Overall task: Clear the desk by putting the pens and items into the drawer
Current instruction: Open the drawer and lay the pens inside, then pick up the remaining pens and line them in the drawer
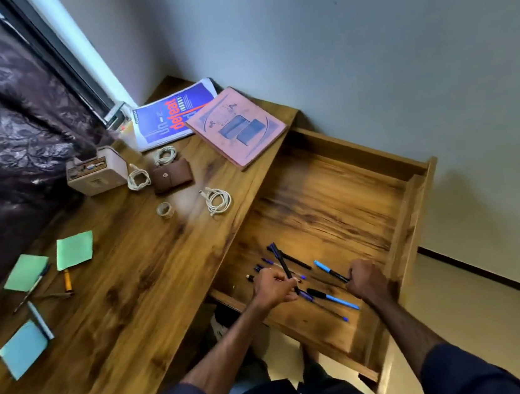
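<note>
At the far left of the desk [137, 277] lie a pale blue notepad [23, 348], two green notes [26, 272] and [74, 250], a few loose desk pens [31, 290] crossing one another just beside the nearer note, and a short orange marker [67, 281]. Further back stands a beige box [99, 175], with a coiled white cable [138, 179] touching its side, a brown wallet [171, 176] next to that, a second cable [165, 155] behind the wallet, a tape roll [165, 209] and a third cable [218, 200] nearer the front edge. A blue magazine [173, 117] sits in the corner with a pink book [236, 127] overlapping it. To the right the drawer [401, 235] stands pulled out, both hands inside its near end. The left hand [273, 288] has its grip closed round a black pen [281, 261], whose shaft rises up and away from the fingers; several dark pens [262, 267] lie on the drawer floor just behind this hand. A blue-barrelled pen [337, 300] lies between the two hands. The right hand [365, 278] is curled in a fist, its grip closed on the dark end of a blue-capped pen [330, 270] that points away to the left.
</note>
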Demonstrator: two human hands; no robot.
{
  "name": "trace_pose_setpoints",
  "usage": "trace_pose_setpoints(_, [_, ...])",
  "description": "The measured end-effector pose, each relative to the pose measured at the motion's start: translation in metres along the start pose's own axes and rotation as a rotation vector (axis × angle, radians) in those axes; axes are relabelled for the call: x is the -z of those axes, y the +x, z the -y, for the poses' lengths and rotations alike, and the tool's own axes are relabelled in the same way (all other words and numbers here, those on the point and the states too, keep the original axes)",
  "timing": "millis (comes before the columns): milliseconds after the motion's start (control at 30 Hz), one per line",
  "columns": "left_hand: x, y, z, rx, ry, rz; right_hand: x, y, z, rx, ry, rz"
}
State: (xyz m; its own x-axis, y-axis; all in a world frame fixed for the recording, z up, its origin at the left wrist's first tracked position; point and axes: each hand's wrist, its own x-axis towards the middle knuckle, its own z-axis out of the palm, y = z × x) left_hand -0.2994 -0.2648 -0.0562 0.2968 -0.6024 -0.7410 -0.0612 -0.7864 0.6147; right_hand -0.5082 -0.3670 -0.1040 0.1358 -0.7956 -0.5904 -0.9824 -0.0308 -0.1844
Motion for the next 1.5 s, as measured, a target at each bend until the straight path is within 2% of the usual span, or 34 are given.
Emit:
trace_pose_setpoints(367, [-0.017,0.003,0.005,0.011,0.05,-0.027,-0.016,0.008,-0.009,0.056,-0.138,0.026])
trace_pose_setpoints(533, [-0.025,0.004,0.003,0.004,0.08,-0.026,-0.015,0.008,-0.012,0.048,-0.129,0.024])
trace_pose_setpoints(633, [-0.031,0.007,0.003,0.005,0.099,-0.029,-0.013,0.01,-0.006,0.084,0.001,-0.042])
trace_pose_setpoints(700, [-0.035,0.009,-0.001,-0.012,0.116,-0.039,-0.008,0.01,0.01,0.136,0.208,-0.047])
trace_pose_setpoints(800, [-0.039,0.01,-0.009,-0.059,0.167,-0.058,0.008,0.003,0.04,0.241,0.67,0.115])
trace_pose_setpoints(867, [-0.039,0.013,-0.012,-0.098,0.202,-0.069,0.015,0.0,0.053,0.269,0.837,0.199])
trace_pose_setpoints(1133, [-0.027,0.024,-0.019,-0.224,0.372,-0.098,0.016,0.018,0.057,0.154,0.902,0.289])
trace_pose_setpoints(1200, [-0.026,0.029,-0.011,-0.217,0.371,-0.114,0.006,0.022,0.044,0.172,0.741,0.214])
trace_pose_setpoints(1300, [-0.021,0.031,0.003,-0.179,0.352,-0.097,-0.012,0.022,0.017,0.172,0.251,0.156])
trace_pose_setpoints(1500, [-0.018,0.034,0.028,-0.13,0.33,-0.047,-0.03,0.006,-0.01,0.138,0.045,0.143])
